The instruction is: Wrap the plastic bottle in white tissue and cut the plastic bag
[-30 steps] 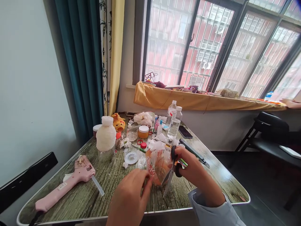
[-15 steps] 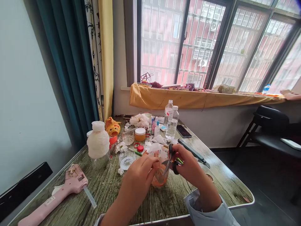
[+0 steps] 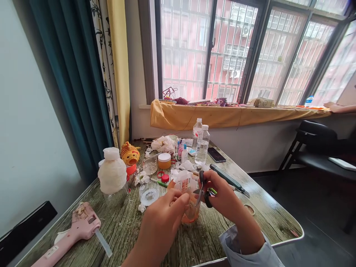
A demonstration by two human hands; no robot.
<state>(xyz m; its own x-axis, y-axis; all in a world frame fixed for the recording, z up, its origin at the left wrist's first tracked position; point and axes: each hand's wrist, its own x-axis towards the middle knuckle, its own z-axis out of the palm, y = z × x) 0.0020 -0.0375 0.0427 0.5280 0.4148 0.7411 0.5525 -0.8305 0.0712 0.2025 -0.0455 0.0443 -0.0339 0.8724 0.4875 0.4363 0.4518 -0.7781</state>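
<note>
My right hand [image 3: 221, 193] is closed on black-handled scissors [image 3: 202, 185], whose blades point down over a clear cup with an orange base [image 3: 191, 215]. My left hand [image 3: 167, 213] is just left of the cup's rim, its fingers pinched together; what they hold is hidden. Behind the cup lies crumpled white, partly printed plastic [image 3: 185, 180]. A green-and-black utility knife [image 3: 228, 178] rests on the table beyond my right hand. To the left of the cup is a small clear dish [image 3: 149, 195].
On the wood-grain table [image 3: 122, 237] are a pink glue gun [image 3: 80, 226], a wrapped white jar [image 3: 112, 172], an orange knitted toy [image 3: 129, 152], an amber jar [image 3: 164, 161], water bottles [image 3: 202, 146] and a phone [image 3: 216, 154]. Another person's arm [image 3: 340, 108] rests on the sill.
The view has shifted slightly. My left hand's fingers have curled in more tightly, and more of the white plastic shows behind them. My right hand still holds the scissors.
</note>
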